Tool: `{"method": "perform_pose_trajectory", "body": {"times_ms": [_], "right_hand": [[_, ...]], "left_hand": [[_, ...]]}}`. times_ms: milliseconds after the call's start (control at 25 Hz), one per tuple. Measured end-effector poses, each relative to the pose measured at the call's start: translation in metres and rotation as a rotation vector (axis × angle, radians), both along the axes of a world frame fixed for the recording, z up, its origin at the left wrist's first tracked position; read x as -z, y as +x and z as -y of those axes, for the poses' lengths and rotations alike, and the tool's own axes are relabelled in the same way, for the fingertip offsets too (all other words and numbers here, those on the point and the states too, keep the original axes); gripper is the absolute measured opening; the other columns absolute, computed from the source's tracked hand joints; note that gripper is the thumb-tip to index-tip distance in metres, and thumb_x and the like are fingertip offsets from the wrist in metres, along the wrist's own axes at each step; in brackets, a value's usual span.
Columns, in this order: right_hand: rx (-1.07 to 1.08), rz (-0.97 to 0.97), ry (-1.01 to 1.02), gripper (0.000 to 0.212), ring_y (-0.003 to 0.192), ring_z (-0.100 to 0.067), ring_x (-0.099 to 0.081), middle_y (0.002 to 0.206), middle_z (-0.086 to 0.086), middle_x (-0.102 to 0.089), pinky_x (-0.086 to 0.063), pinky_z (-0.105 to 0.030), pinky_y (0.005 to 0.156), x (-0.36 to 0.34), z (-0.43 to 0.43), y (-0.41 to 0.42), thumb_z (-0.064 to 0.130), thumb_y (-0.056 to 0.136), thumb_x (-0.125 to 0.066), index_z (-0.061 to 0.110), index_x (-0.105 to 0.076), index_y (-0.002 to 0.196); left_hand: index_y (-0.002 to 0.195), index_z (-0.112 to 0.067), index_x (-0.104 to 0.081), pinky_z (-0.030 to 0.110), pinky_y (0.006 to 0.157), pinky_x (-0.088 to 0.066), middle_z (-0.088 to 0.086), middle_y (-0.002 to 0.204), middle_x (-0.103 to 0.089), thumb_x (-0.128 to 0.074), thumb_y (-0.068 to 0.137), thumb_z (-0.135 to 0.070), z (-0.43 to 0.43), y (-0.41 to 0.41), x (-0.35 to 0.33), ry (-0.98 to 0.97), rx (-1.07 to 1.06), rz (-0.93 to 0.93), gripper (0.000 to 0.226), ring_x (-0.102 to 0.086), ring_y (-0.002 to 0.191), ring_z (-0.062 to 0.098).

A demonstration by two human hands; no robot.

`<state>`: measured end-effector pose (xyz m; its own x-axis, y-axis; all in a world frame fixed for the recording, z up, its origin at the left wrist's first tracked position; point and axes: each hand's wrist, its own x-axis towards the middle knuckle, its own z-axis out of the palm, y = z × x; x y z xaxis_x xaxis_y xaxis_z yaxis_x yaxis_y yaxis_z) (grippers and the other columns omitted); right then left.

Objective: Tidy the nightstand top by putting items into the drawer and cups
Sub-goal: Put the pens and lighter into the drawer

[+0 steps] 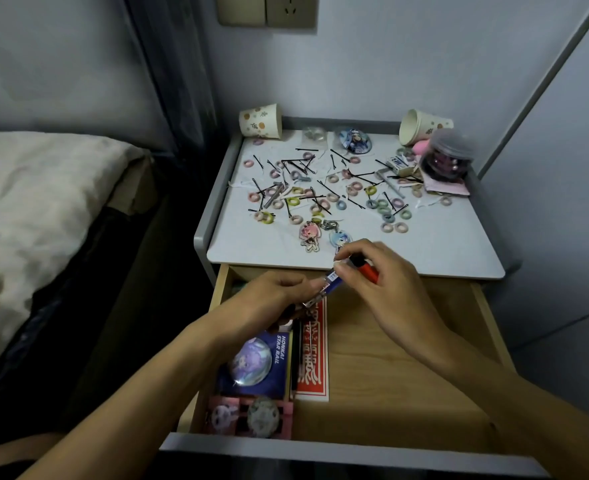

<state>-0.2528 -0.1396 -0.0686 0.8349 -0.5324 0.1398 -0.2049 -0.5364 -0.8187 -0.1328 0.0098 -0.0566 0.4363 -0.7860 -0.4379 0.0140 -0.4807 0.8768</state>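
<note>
Above the open drawer (407,358), your left hand (272,299) has its fingers curled round the lower end of a blue pen (327,284). Your right hand (383,289) pinches the upper end of that pen between thumb and forefinger. A red marker (367,270) with a black end is tucked under the same right fingers.

Below your left hand, along the drawer's left side, lie a black pen (296,355), a red card (312,358), a blue card with a round badge (255,362) and a pink card (251,415) nearest the front. The rest of the wooden bottom is bare.

Just beyond your fingers, on the nightstand top (424,247), two character keychains (310,235) lie near the front edge. Farther back, many small hair ties (385,211) and black bobby pins (324,188) are scattered together. A round pin badge (355,140) sits near the back. One paper cup (261,120) lies on its side at the back left corner, and a second cup (423,126) lies tipped at the back right, beside a clear jar (447,157). A bed (26,202) is at your left.
</note>
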Motion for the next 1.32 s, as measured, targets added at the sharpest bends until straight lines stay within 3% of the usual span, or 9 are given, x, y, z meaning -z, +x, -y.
{"method": "perform_pose_trajectory", "body": {"times_ms": [80, 360, 440, 560, 640, 760, 960, 1120, 1320], "right_hand": [[-0.031, -0.004, -0.198, 0.017, 0.095, -0.002, -0.056, 0.1, 0.013, -0.054, -0.045, -0.013, 0.079, 0.003, 0.004, -0.001, 0.036, 0.087, -0.066, 0.029, -0.069, 0.103], [-0.232, 0.007, -0.462, 0.03, 0.097, -0.005, -0.059, 0.111, 0.01, -0.058, -0.053, -0.024, 0.085, 0.01, 0.007, -0.009, 0.03, 0.082, -0.073, 0.024, -0.071, 0.111], [-0.259, -0.003, -0.534, 0.029, 0.095, -0.006, -0.061, 0.107, 0.01, -0.063, -0.054, -0.024, 0.082, 0.011, 0.005, -0.011, 0.03, 0.083, -0.071, 0.022, -0.07, 0.112], [-0.278, -0.059, -0.616, 0.024, 0.089, -0.006, -0.062, 0.102, 0.011, -0.065, -0.052, -0.024, 0.075, 0.019, 0.001, -0.013, 0.031, 0.087, -0.068, 0.023, -0.068, 0.109], [-0.254, -0.123, -0.495, 0.016, 0.084, -0.004, -0.062, 0.097, 0.011, -0.066, -0.049, -0.022, 0.072, 0.032, -0.006, -0.014, 0.03, 0.09, -0.065, 0.024, -0.068, 0.104], [-0.134, -0.343, -0.016, 0.018, 0.069, -0.006, -0.058, 0.08, 0.001, -0.066, -0.044, -0.023, 0.065, 0.056, -0.012, -0.018, 0.027, 0.095, -0.059, 0.012, -0.068, 0.091], [0.083, -0.406, 0.513, 0.018, 0.045, 0.005, -0.052, 0.065, 0.003, -0.057, -0.039, -0.008, 0.047, 0.075, -0.012, -0.008, 0.014, 0.099, -0.051, 0.005, -0.059, 0.086], [0.192, -0.418, 0.63, 0.021, 0.04, -0.002, -0.05, 0.057, 0.003, -0.056, -0.038, -0.013, 0.042, 0.09, -0.016, 0.015, 0.014, 0.099, -0.05, 0.011, -0.054, 0.079], [0.21, -0.466, 0.567, 0.011, 0.036, -0.003, -0.052, 0.06, -0.003, -0.057, -0.041, -0.015, 0.039, 0.107, -0.013, 0.026, 0.013, 0.098, -0.054, 0.002, -0.056, 0.095]], "left_hand": [[0.086, -0.013, -0.068, 0.017, 0.05, -0.035, -0.01, 0.061, -0.056, -0.058, 0.091, -0.05, 0.0, 0.002, 0.0, 0.031, -0.028, -0.012, 0.039, -0.047, 0.052, 0.003], [0.108, -0.004, -0.069, 0.023, 0.059, -0.037, 0.001, 0.074, -0.059, -0.057, 0.093, -0.045, -0.002, 0.001, -0.003, 0.06, -0.008, -0.054, 0.046, -0.049, 0.064, 0.012], [0.107, -0.001, -0.069, 0.024, 0.06, -0.036, 0.008, 0.081, -0.061, -0.056, 0.094, -0.045, -0.003, 0.0, -0.004, 0.058, -0.002, -0.058, 0.047, -0.05, 0.069, 0.017], [0.089, -0.005, -0.072, 0.021, 0.052, -0.034, 0.0, 0.065, -0.063, -0.052, 0.096, -0.046, -0.003, -0.002, -0.003, 0.055, -0.051, -0.004, 0.047, -0.047, 0.055, 0.01], [0.081, -0.013, -0.074, 0.023, 0.053, -0.037, -0.004, 0.066, -0.067, -0.049, 0.097, -0.048, -0.003, 0.0, 0.003, 0.075, -0.102, 0.142, 0.046, -0.05, 0.057, 0.01], [0.073, -0.016, -0.072, 0.026, 0.056, -0.037, -0.007, 0.062, -0.06, -0.049, 0.099, -0.038, -0.002, 0.007, 0.009, 0.105, -0.114, 0.263, 0.041, -0.049, 0.058, 0.01], [0.096, -0.021, -0.066, 0.03, 0.07, -0.049, 0.0, 0.086, -0.066, -0.064, 0.091, -0.029, -0.003, 0.017, 0.006, 0.131, -0.093, 0.291, 0.01, -0.06, 0.076, 0.014], [0.114, -0.019, -0.058, 0.037, 0.086, -0.054, 0.001, 0.101, -0.062, -0.07, 0.084, -0.015, -0.008, 0.023, 0.005, 0.152, -0.083, 0.338, 0.032, -0.061, 0.094, 0.018], [0.11, -0.016, -0.064, 0.027, 0.071, -0.052, -0.002, 0.095, -0.064, -0.064, 0.092, -0.022, -0.009, 0.025, 0.004, 0.078, -0.09, 0.341, 0.019, -0.063, 0.084, 0.017]]}}
